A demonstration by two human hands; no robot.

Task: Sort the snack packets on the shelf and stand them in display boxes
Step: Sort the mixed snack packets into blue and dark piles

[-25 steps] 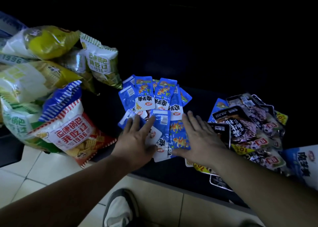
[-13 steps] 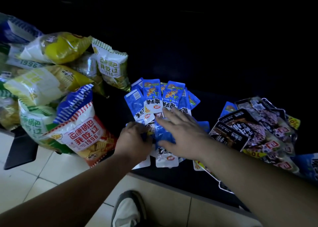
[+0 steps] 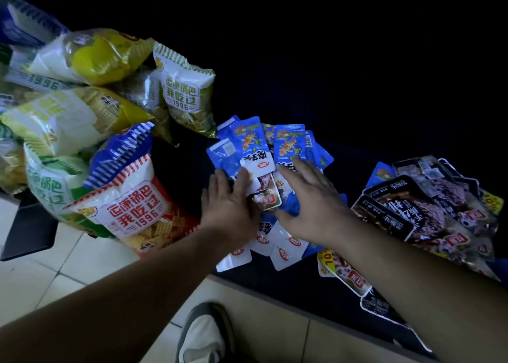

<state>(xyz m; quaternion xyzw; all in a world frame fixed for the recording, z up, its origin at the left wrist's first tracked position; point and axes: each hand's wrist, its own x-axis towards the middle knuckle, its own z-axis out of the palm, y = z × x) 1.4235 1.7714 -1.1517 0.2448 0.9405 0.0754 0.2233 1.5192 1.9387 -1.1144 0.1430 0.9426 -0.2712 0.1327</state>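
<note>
Far left of the left fingers: a heap of big snack bags, with a yellow bag [image 3: 101,54] at the top, a green-and-white bag [image 3: 184,87] standing behind it and a red-and-white bag [image 3: 132,211] lying nearest, just left of the wrist. All sit on the dark shelf [image 3: 288,288].

Left hand [image 3: 228,206]: palm down, fingers [image 3: 220,181] fairly straight and close together, tips on the left edge of the blue packets [image 3: 248,140]. A meat-picture packet [image 3: 265,192] sits right against the thumb side of this hand, tilted, on top of the blue ones. The thumb is hidden, so I cannot tell whether the hand pinches it or only touches it.

The blue packets are fanned out just beyond both sets of fingertips, and more run under both palms. Their white ends stick out below the wrists, towards the shelf edge.

Right hand [image 3: 310,206]: palm down, fingers [image 3: 291,170] spread wide and flat, pressing on the blue pile and gripping nothing. Its index tip is close to the meat-picture packet.

Under the right forearm, a yellow-tag packet [image 3: 341,269] lies flat near the shelf edge. Right of the right fingers and well apart from them is a loose pile of dark packets [image 3: 406,206], overlapping.

Below the shelf are the tiled floor [image 3: 68,274] and one shoe [image 3: 203,335], between the forearms.
</note>
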